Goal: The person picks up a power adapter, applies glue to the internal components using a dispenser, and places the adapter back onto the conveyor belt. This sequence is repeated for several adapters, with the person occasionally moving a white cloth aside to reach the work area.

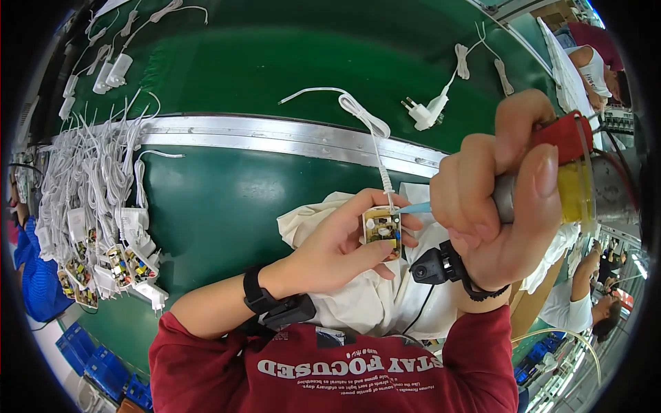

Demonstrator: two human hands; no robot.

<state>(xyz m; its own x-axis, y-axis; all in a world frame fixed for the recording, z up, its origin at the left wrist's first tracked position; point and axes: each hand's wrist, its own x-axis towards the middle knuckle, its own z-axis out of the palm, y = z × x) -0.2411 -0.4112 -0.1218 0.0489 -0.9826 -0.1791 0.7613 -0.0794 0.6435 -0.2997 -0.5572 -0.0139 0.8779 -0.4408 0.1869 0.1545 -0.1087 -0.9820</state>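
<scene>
My left hand [323, 261] grips an opened white power adapter [372, 242], its thumb on the board edge and its fingers around the far side. Inside the housing shows a circuit board [383, 226] with small yellow, blue and black parts. From the adapter's far end a bundled white cable [365, 118] runs up over the metal rail. My right hand [489, 189] is wrapped around a thick grey cylindrical dispenser [606, 186] with a yellow band and a red switch block [563, 138]. Its light-blue tapered nozzle [414, 208] reaches the board's upper end near the cable; actual contact cannot be made out.
At left lies a heap of white-cabled opened adapters [103, 206]. A metal rail [275, 141] crosses the green bench. Beyond it lie a plug adapter [425, 113] and several more at far left [110, 72]. White cloth [344, 296] covers my lap. People [577, 303] sit at right.
</scene>
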